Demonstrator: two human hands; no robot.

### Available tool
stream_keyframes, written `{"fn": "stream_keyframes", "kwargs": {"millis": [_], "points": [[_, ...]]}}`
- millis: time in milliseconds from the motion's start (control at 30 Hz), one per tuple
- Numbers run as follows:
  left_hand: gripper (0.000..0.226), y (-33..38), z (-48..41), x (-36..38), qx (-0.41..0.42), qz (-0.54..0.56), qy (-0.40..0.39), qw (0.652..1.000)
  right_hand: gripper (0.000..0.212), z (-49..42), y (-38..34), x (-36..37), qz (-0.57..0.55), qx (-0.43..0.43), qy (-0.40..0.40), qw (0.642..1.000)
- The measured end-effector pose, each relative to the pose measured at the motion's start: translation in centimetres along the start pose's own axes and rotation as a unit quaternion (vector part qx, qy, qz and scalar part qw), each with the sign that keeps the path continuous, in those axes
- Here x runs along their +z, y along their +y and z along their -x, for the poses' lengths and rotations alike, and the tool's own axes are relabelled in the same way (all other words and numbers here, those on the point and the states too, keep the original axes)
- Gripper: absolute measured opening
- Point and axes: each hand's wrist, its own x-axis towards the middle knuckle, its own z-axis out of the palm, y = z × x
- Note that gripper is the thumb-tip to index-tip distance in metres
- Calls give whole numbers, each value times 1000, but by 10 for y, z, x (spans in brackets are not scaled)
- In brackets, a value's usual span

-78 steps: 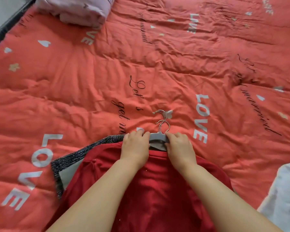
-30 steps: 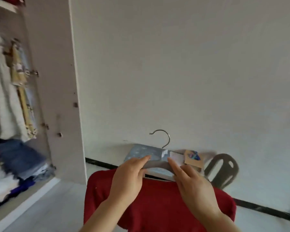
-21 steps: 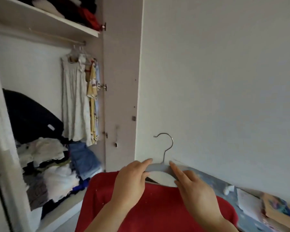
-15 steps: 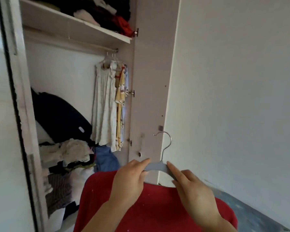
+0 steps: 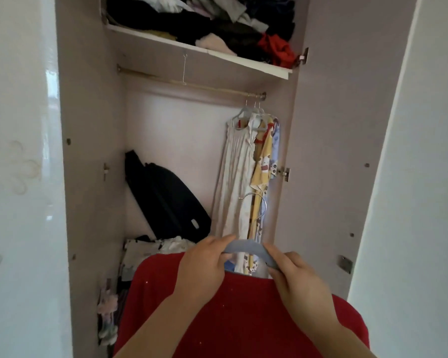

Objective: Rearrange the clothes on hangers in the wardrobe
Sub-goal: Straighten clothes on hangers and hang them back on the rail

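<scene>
A red garment (image 5: 238,313) hangs on a grey hanger (image 5: 246,248) with a metal hook (image 5: 259,205). My left hand (image 5: 202,270) grips the hanger's left shoulder and my right hand (image 5: 298,280) grips its right shoulder, both in front of the open wardrobe. The wardrobe rail (image 5: 192,82) runs under a shelf. At its right end hang a pale long dress (image 5: 237,177) and a yellow printed garment (image 5: 263,161) on hangers. The held hook sits well below the rail, in front of those clothes.
The top shelf (image 5: 197,51) is piled with dark, white and red clothes. A black bag (image 5: 166,200) leans inside the wardrobe above a heap of folded clothes (image 5: 145,254). A bare wire hook (image 5: 184,71) hangs mid-rail. White wardrobe door (image 5: 21,177) at left, wall at right.
I have turned from the bed to the wardrobe, which now faces me squarely. Both hands still hold the hanger with the red garment, carried closer to the hanging clothes.
</scene>
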Motion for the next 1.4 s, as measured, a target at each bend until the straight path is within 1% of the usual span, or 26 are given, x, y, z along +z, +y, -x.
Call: {"fn": "stream_keyframes", "kwargs": {"millis": [267, 467, 633, 767, 867, 967, 1100, 1233, 1400], "points": [[42, -88, -141, 55, 22, -6, 50, 998, 51, -140, 64, 107, -22, -1, 21, 1000], [41, -141, -248, 92, 37, -9, 65, 997, 56, -240, 102, 160, -45, -16, 34, 998], [41, -181, -330, 118, 36, -6, 72, 997, 55, -323, 140, 204, -15, -53, 67, 996], [41, -210, -398, 138, 34, -44, 100, 993, 55, -391, 173, 239, -9, -92, 95, 991], [41, -224, -450, 149, 36, -79, 109, 990, 57, -442, 197, 257, 3, -113, 104, 988], [41, -234, -503, 155, 33, -110, 125, 985, 54, -496, 221, 272, 10, -134, 105, 985], [41, -246, -569, 159, 20, -112, 138, 984, 51, -564, 244, 286, 36, -156, 113, 981], [40, -255, -631, 167, 22, -104, 140, 984, 51, -622, 263, 290, 69, -154, 109, 980], [35, -264, -707, 177, 48, -86, 149, 984, 58, -684, 274, 285, 160, -137, 98, 973]]}}
